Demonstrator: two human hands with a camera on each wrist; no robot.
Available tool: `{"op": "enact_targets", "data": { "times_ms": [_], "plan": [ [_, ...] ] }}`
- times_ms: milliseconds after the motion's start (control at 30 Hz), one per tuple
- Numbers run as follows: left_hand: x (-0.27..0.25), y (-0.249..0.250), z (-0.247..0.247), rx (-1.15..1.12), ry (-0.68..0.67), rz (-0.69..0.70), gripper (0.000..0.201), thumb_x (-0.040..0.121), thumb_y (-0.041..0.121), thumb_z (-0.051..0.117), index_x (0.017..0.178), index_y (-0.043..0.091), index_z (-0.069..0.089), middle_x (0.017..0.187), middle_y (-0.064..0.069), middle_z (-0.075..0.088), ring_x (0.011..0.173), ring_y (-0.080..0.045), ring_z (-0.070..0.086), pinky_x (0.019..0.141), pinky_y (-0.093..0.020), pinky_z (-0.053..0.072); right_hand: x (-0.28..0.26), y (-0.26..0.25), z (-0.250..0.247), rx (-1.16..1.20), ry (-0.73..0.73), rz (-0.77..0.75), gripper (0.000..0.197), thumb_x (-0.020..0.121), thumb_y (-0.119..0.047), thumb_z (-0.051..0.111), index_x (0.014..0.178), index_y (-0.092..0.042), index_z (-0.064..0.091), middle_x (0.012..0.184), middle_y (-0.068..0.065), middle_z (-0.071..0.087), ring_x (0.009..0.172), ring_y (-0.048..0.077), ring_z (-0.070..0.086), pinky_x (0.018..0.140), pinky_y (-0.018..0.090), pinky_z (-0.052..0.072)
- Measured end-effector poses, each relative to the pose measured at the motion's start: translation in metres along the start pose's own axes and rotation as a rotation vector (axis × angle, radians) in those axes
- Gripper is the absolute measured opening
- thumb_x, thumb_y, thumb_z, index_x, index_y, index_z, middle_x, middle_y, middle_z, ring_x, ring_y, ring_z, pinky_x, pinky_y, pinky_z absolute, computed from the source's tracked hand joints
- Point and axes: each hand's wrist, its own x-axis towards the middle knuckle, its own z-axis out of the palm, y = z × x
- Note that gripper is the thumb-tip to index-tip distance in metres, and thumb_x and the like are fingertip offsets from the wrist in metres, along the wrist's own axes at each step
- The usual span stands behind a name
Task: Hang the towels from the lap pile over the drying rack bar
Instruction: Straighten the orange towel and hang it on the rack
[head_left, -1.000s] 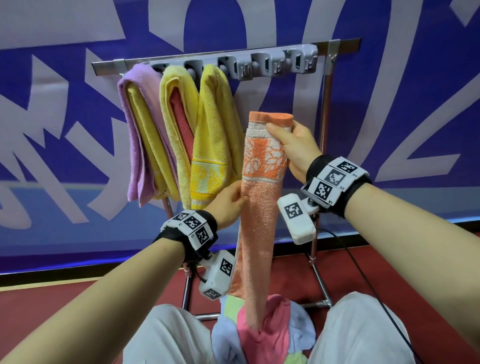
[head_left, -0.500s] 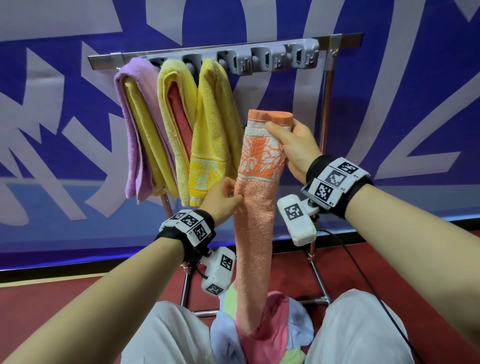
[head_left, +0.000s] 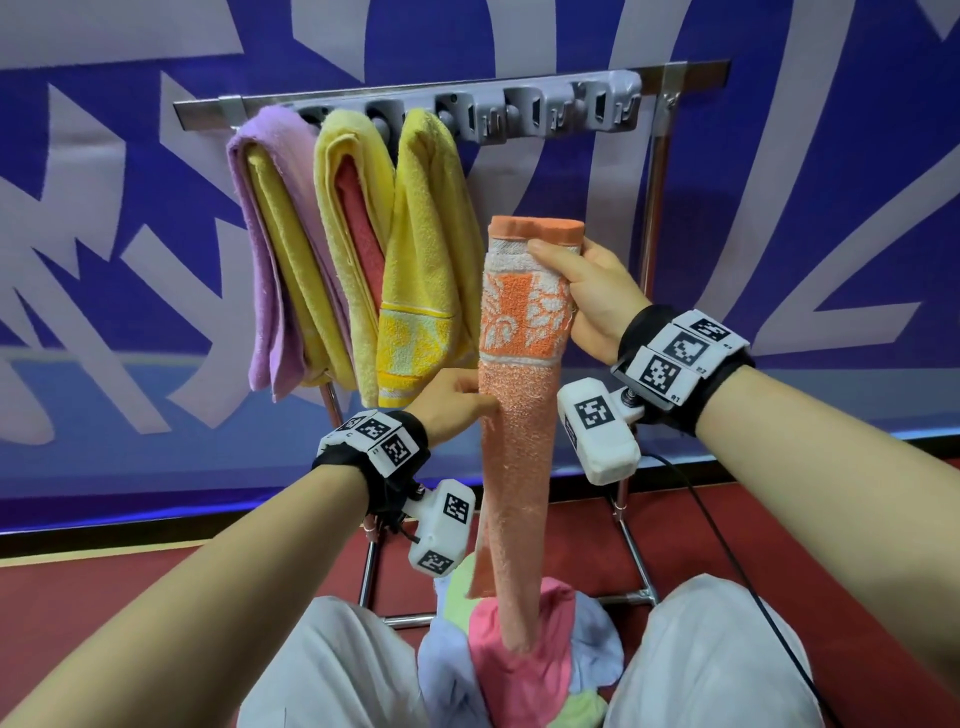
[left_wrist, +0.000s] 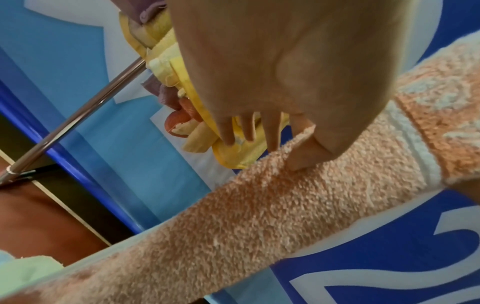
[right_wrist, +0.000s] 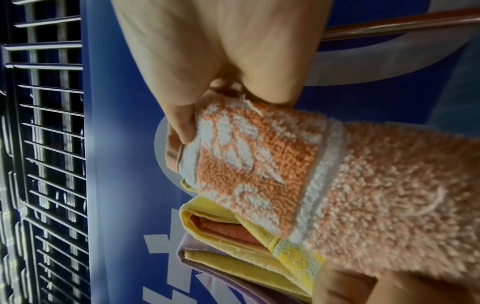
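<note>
The right hand (head_left: 592, 291) grips the top end of a long, folded orange terry towel with a white floral band (head_left: 511, 441), thumb across the front just below the hem, fingers wrapped behind. The left hand (head_left: 452, 402) pinches the same towel's left edge lower down, just under the patterned band, thumb in front and fingers behind. The towel hangs upright between the 2 hands, below and in front of the steel drying rack bar (head_left: 208, 106), with its lower end reaching the lap pile of small cloths (head_left: 524, 660), where pink, pale blue and light green pieces show.

Against that bar, 3 bundles already hang at its left part: a lilac towel wrapped over a yellow one (head_left: 270, 249), a yellow towel wrapped over a coral one (head_left: 348, 208), and a single yellow towel with a patterned border (head_left: 431, 260). A grey plastic clip strip (head_left: 545, 111) runs along the bar's right part, about 4 of its holders standing free.

Each wrist carries a black band with square coded markers; their tiny lettering is too small to be sure of. The blue backdrop (head_left: 805, 208) behind the bar bears large white shapes, not readable as words.
</note>
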Motion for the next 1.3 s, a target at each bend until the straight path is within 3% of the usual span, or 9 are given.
{"op": "enact_targets", "data": {
  "times_ms": [200,333,500,600,733,867,1033,1133,1300],
  "plan": [
    [0.004,-0.001,0.007,-0.03,0.054,0.101,0.021,0.083,-0.006,0.058,0.096,0.008,0.066,0.099,-0.01,0.072,0.091,-0.021,0.067,0.089,-0.034,0.052,0.001,-0.006,0.0,-0.041,0.029,-0.024,0.024,0.092,-0.009,0.057,0.116,-0.005,0.055,0.106,0.016,0.068,0.096,0.026,0.068,0.086,0.038,0.056],
    [0.006,-0.007,0.01,-0.135,0.15,0.096,0.028,0.087,-0.005,0.059,0.102,0.011,0.042,0.075,-0.006,0.06,0.07,-0.019,0.058,0.075,-0.035,0.05,0.003,-0.008,-0.002,-0.04,0.091,-0.076,0.017,0.091,-0.01,0.059,0.108,-0.008,0.057,0.105,0.015,0.069,0.097,0.027,0.068,0.089,0.04,0.054],
    [0.008,-0.008,0.018,-0.084,-0.042,0.101,0.031,0.086,-0.004,0.062,0.114,0.007,0.054,0.097,-0.006,0.067,0.081,-0.009,0.064,0.075,-0.021,0.052,0.01,-0.021,0.007,0.033,0.145,-0.139,0.021,0.091,-0.008,0.059,0.111,-0.003,0.055,0.098,0.016,0.068,0.085,0.025,0.069,0.082,0.04,0.058],
    [0.005,-0.012,0.022,0.034,-0.1,0.072,0.027,0.087,0.003,0.065,0.113,0.001,0.061,0.101,-0.006,0.066,0.079,-0.005,0.063,0.066,-0.013,0.053,0.013,-0.035,0.014,0.089,0.166,-0.17,0.026,0.091,-0.007,0.059,0.115,0.0,0.053,0.095,0.017,0.069,0.083,0.025,0.07,0.078,0.039,0.059],
    [0.005,-0.022,0.022,0.019,-0.15,0.009,0.025,0.086,0.009,0.068,0.109,0.002,0.063,0.095,-0.004,0.068,0.079,-0.008,0.065,0.069,-0.019,0.057,0.014,-0.054,0.021,0.124,0.167,-0.217,0.018,0.089,-0.007,0.061,0.105,-0.003,0.053,0.092,0.017,0.07,0.083,0.027,0.071,0.078,0.04,0.058],
    [0.002,-0.031,0.024,-0.036,-0.199,-0.041,0.007,0.085,0.009,0.068,0.092,0.011,0.067,0.085,-0.001,0.07,0.076,-0.011,0.065,0.074,-0.025,0.055,0.017,-0.068,0.022,0.143,0.182,-0.24,0.036,0.088,-0.01,0.064,0.119,0.003,0.05,0.101,0.022,0.07,0.09,0.031,0.071,0.077,0.042,0.059],
    [-0.003,-0.029,0.025,-0.151,-0.2,-0.07,0.011,0.087,0.004,0.065,0.079,0.012,0.064,0.065,0.008,0.067,0.059,-0.003,0.061,0.058,-0.015,0.049,0.018,-0.077,0.016,0.088,0.208,-0.261,0.025,0.088,-0.011,0.064,0.109,-0.002,0.054,0.093,0.016,0.072,0.086,0.028,0.072,0.076,0.04,0.058],
    [-0.005,-0.029,0.02,-0.191,-0.207,-0.085,0.008,0.086,0.003,0.066,0.09,0.01,0.066,0.077,0.004,0.071,0.067,-0.005,0.067,0.063,-0.018,0.052,0.019,-0.081,0.008,0.07,0.243,-0.268,0.025,0.088,-0.011,0.064,0.109,-0.004,0.052,0.099,0.018,0.071,0.09,0.028,0.071,0.081,0.042,0.058],
    [-0.003,-0.034,0.011,-0.168,-0.115,-0.107,0.035,0.082,0.01,0.073,0.113,-0.001,0.061,0.103,-0.014,0.07,0.087,-0.018,0.069,0.074,-0.031,0.058,0.02,-0.077,-0.001,0.087,0.271,-0.26,0.032,0.089,-0.011,0.063,0.117,0.0,0.051,0.102,0.019,0.07,0.091,0.029,0.071,0.082,0.043,0.058]
  ]
}}
